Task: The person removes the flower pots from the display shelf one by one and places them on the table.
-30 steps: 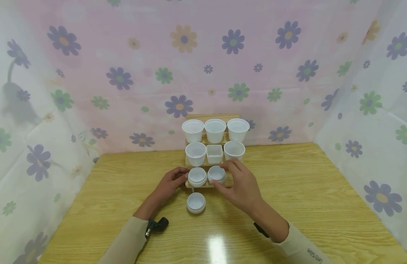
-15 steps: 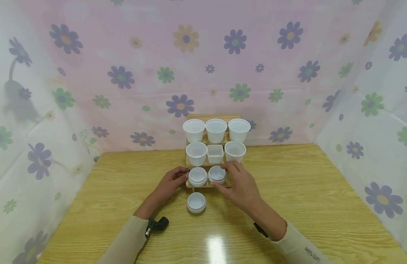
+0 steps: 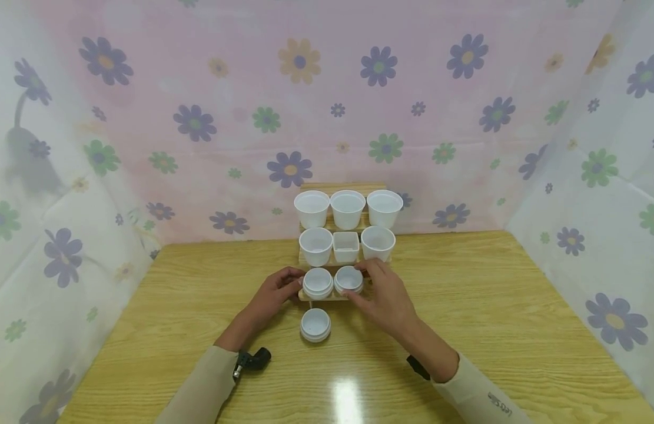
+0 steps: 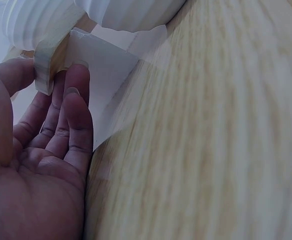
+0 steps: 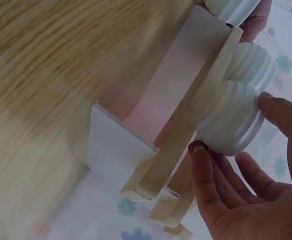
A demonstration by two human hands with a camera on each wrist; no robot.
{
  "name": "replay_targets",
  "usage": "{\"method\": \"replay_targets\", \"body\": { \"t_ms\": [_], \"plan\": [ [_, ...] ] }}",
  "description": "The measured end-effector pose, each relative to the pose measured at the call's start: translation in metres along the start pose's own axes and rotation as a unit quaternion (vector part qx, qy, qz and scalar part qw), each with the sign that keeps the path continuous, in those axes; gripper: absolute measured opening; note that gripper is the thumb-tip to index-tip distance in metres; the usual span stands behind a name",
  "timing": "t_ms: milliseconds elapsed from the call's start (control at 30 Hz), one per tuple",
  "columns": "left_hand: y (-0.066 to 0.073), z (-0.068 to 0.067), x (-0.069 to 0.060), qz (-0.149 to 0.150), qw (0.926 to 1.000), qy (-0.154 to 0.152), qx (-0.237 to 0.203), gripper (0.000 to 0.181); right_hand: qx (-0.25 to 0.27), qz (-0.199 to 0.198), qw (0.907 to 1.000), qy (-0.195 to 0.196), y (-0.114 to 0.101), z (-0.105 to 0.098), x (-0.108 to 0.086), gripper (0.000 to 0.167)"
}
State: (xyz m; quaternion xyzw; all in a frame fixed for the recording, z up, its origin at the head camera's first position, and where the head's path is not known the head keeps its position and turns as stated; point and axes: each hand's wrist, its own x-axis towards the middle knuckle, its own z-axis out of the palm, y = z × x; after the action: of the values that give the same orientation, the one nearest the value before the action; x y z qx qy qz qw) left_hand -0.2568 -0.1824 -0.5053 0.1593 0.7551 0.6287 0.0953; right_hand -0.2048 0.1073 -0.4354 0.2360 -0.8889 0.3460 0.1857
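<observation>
In the head view a stepped wooden rack (image 3: 304, 296) carries white pots in rows. Its lowest step bears two small ribbed white jars, the left jar (image 3: 318, 283) and the right jar (image 3: 348, 279). My right hand (image 3: 388, 298) pinches the right jar between thumb and fingers; in the right wrist view that jar (image 5: 232, 119) sits against the plank. My left hand (image 3: 267, 300) is at the left end of the lowest step. The left wrist view shows its thumb over the plank end (image 4: 47, 62) and its fingers beneath. A third ribbed jar (image 3: 315, 325) stands on the table before the rack.
The middle step holds two round cups and a square cup (image 3: 345, 247) between them. Larger round cups (image 3: 347, 211) fill the upper step. White panels (image 5: 117, 145) support the rack from below. Flowered cloth (image 3: 226, 135) encloses the wooden table (image 3: 464, 330) behind and at both sides.
My right hand has shifted very slightly left with the right jar, toward the left jar. The left hand and the other pots stay where they were.
</observation>
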Motion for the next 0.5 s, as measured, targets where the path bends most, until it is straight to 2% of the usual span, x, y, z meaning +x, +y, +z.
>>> {"method": "replay_targets", "body": {
  "t_ms": [233,500],
  "plan": [
    [0.0005,-0.0003,-0.0003,0.003,1.0,0.001,0.004,0.033,0.009,0.016,0.9998,-0.01,-0.0003,-0.0019,0.0017,0.054],
    [0.0001,0.0001,-0.0004,-0.004,1.0,0.001,0.003,0.035,-0.012,0.017,0.9996,-0.019,-0.0013,-0.0037,0.0004,0.056]
  ]
}}
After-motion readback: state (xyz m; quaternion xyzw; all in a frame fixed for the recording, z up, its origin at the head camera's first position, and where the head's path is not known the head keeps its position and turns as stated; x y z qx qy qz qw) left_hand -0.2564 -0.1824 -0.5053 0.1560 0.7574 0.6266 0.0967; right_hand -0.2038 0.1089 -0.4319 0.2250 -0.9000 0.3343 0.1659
